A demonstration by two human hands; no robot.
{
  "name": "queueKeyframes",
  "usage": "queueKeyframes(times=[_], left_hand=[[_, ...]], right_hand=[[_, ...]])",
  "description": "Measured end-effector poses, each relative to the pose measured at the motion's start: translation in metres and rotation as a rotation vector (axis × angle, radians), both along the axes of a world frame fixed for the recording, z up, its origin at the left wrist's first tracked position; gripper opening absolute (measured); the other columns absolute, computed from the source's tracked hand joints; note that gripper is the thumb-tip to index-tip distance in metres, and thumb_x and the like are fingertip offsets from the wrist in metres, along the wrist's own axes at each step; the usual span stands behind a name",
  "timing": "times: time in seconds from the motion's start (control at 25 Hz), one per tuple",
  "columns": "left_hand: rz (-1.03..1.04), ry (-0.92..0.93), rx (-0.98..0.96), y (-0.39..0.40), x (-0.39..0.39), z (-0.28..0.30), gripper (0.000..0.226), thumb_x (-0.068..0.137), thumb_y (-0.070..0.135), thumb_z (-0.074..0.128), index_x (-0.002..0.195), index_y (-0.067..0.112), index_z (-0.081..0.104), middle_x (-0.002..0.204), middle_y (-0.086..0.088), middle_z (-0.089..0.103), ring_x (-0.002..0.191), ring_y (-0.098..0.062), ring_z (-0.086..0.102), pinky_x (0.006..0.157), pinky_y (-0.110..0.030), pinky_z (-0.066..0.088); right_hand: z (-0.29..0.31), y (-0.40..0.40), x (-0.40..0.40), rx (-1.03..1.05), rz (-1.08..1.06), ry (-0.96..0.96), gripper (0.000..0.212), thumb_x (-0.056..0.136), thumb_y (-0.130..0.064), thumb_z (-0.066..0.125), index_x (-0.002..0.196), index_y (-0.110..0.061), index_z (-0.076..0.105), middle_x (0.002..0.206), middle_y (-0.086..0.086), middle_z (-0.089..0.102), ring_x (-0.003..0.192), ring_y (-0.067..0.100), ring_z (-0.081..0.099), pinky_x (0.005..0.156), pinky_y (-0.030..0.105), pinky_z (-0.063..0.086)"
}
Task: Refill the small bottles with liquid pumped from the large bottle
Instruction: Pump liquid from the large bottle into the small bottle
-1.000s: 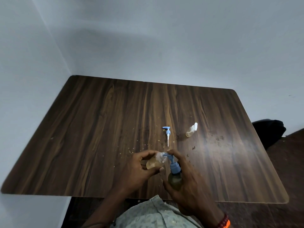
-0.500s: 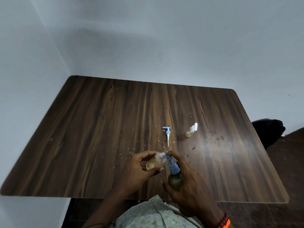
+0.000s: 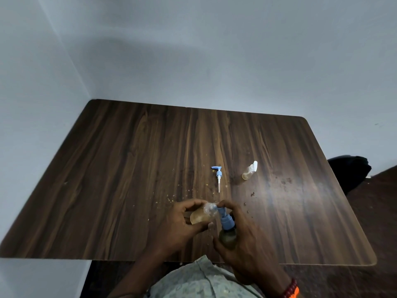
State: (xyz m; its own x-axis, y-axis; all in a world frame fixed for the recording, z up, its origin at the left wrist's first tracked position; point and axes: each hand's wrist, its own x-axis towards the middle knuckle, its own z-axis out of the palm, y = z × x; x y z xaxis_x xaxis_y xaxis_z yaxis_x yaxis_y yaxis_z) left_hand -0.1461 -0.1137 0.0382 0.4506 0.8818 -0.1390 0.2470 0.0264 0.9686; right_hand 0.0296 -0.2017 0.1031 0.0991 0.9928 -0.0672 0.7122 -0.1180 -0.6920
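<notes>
My right hand [image 3: 245, 239] grips the large bottle [image 3: 228, 238], a dark olive one with a blue pump head [image 3: 224, 218]; a finger lies over the pump top. My left hand [image 3: 178, 222] holds a small clear bottle [image 3: 203, 214] of amber liquid, tilted, its open mouth against the pump's nozzle. Another small bottle [image 3: 249, 173] with a white cap lies on its side farther back on the right. A loose blue and white pump [image 3: 218, 176] with its tube lies on the table behind my hands.
The dark wooden table [image 3: 129, 179] stands in a corner against white walls. Crumbs and small dark spots are scattered near the middle and right. A black object [image 3: 350, 171] sits off the table's right edge.
Hardly anything has moved. Both hands stay at the near edge, holding the small bottle's mouth against the pump nozzle.
</notes>
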Motion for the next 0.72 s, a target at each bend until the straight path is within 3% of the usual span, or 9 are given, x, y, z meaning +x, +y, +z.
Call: queueKeyframes(times=[0.08,0.16,0.32,0.4,0.56,0.72], left_hand=[[-0.023,-0.007,-0.004,-0.0025,-0.0003,0.0009,0.043,0.076,0.029,0.092,0.116,0.033,0.077,0.114,0.017,0.079,0.108,-0.001,0.073,0.083,-0.02,0.062],[-0.03,-0.013,0.003,-0.0031,0.0001,0.0023,0.042,0.077,0.034,0.09,0.116,0.036,0.076,0.114,0.019,0.079,0.108,0.0,0.073,0.084,-0.022,0.062],[-0.009,-0.014,0.009,-0.0003,0.0006,0.0019,0.041,0.078,0.032,0.09,0.116,0.037,0.075,0.115,0.017,0.078,0.111,-0.004,0.072,0.093,-0.034,0.063],[-0.016,-0.02,0.012,-0.0004,0.0001,0.0018,0.041,0.079,0.031,0.09,0.117,0.036,0.075,0.115,0.016,0.079,0.112,-0.005,0.072,0.092,-0.034,0.063],[-0.03,-0.006,0.006,-0.0024,0.001,0.0014,0.044,0.077,0.032,0.092,0.117,0.035,0.076,0.116,0.015,0.078,0.111,-0.003,0.072,0.091,-0.033,0.063],[-0.013,-0.015,0.02,-0.002,0.0017,0.0038,0.042,0.078,0.035,0.09,0.117,0.037,0.075,0.115,0.018,0.078,0.11,-0.003,0.072,0.089,-0.028,0.063]], right_hand=[[0.0025,0.0006,-0.0001,-0.011,-0.019,0.003,0.052,0.083,-0.037,0.073,0.123,-0.043,0.04,0.107,-0.016,0.062,0.085,-0.004,0.057,0.087,0.023,0.055],[0.0043,0.0003,0.001,0.013,-0.016,0.01,0.057,0.084,-0.036,0.074,0.131,-0.038,0.041,0.114,-0.013,0.064,0.094,0.001,0.062,0.091,0.027,0.055],[0.0031,0.0002,0.0036,0.005,0.021,0.017,0.072,0.083,-0.038,0.074,0.142,-0.033,0.034,0.121,-0.021,0.054,0.1,-0.002,0.061,0.092,0.015,0.051],[0.0007,0.0,0.0034,0.0,0.035,0.013,0.066,0.083,-0.039,0.074,0.138,-0.037,0.036,0.118,-0.023,0.054,0.096,-0.007,0.059,0.087,0.007,0.047],[0.0002,0.0,0.0033,0.04,0.0,0.002,0.052,0.083,-0.039,0.075,0.12,-0.048,0.039,0.105,-0.025,0.057,0.091,-0.009,0.058,0.087,0.015,0.05],[0.0017,0.0014,0.0059,0.013,0.042,0.034,0.067,0.081,-0.042,0.075,0.136,-0.038,0.037,0.118,-0.025,0.055,0.1,-0.008,0.059,0.09,0.011,0.05]])
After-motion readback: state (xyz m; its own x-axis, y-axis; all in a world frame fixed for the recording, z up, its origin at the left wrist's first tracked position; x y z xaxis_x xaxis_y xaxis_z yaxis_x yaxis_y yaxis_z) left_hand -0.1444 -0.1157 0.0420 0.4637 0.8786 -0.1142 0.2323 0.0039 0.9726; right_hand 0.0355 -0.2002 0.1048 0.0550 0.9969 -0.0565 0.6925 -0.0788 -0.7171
